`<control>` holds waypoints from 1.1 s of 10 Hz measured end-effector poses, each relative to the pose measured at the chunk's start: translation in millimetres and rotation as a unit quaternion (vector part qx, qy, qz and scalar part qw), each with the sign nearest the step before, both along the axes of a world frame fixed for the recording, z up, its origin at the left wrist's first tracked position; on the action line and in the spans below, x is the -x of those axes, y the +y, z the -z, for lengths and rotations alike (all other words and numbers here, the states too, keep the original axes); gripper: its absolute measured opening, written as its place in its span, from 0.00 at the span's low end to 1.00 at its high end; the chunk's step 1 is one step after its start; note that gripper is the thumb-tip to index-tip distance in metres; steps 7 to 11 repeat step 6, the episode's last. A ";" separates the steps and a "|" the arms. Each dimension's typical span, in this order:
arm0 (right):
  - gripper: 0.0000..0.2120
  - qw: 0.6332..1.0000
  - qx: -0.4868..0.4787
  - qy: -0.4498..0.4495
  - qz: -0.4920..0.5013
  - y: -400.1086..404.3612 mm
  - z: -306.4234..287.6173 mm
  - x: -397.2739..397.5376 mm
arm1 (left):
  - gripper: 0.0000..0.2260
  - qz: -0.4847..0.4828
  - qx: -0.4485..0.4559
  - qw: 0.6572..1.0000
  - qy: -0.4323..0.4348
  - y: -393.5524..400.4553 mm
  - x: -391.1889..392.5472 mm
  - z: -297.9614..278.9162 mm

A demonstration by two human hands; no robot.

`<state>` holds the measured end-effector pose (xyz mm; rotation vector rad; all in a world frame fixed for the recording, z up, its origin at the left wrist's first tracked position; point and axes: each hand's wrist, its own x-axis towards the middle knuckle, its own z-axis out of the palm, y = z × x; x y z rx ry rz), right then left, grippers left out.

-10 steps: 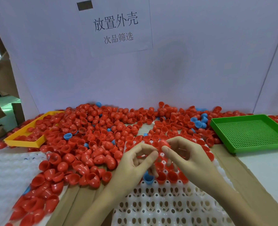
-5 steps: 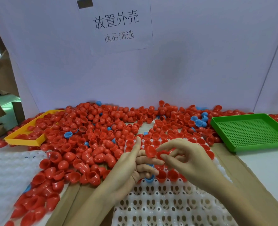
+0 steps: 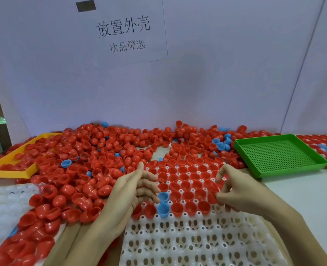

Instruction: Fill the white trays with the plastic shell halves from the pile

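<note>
Comparing with half a second ago, the two hands are now sitting apart over the white tray (image 3: 178,244), where earlier they were meeting at one shell. The left hand (image 3: 132,191) is resting edge-on at the tray's left margin, its grip relaxed, fingers loosely extended and holding nothing that can be seen. The right hand (image 3: 235,191) is pinching a red shell half (image 3: 212,194) between thumb and fingertips, just above the tray's filled rows on the right side. Two blue shell halves (image 3: 163,203) are sitting in the tray beside the left fingertips.

The pile of shell halves (image 3: 93,156) is covering the bench behind and left of the tray, hiding the tray's far edge and most of the yellow tray (image 3: 11,167). Whether the pinched shell is touching a pocket cannot be told. A second white tray (image 3: 3,204) at left is blurred and cut off by the frame.

The near rows of the white tray are lying unfilled. The green tray (image 3: 277,156) is standing to the right, well apart from the right hand, with bare bench in front of it.
</note>
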<state>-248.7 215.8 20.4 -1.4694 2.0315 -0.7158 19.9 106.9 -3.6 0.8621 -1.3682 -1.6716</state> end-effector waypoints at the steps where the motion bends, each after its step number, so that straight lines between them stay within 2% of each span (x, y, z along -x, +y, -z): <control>1: 0.10 0.996 -0.020 0.076 -0.030 1.0 0.3 0.9 | 0.24 -0.007 0.030 0.999 -0.023 0.4 -1.9 -0.1; 2: 0.09 0.992 -0.031 0.113 -0.050 2.8 -1.7 3.5 | 0.25 -0.012 0.034 0.999 -0.025 -1.1 -3.5 1.9; 3: 0.07 0.991 -0.038 0.115 -0.061 3.4 -1.8 3.2 | 0.25 -0.010 0.035 0.999 -0.033 -0.3 -3.0 0.3; 4: 0.04 0.994 0.000 0.096 -0.059 1.3 0.5 3.8 | 0.25 -0.010 0.049 0.998 -0.040 2.8 -2.5 -1.9; 5: 0.05 0.993 0.071 0.084 -0.053 -2.9 2.0 6.2 | 0.26 -0.011 0.102 0.991 -0.081 9.2 -2.4 -7.4; 6: 0.05 0.977 0.201 0.028 -0.061 -2.4 -7.7 -3.1 | 0.23 -0.001 0.160 0.981 -0.106 27.8 -15.9 -8.2; 11: 0.05 0.977 0.201 0.028 -0.061 -2.4 -7.7 -3.1 | 0.23 -0.001 0.160 0.981 -0.106 27.8 -15.9 -8.2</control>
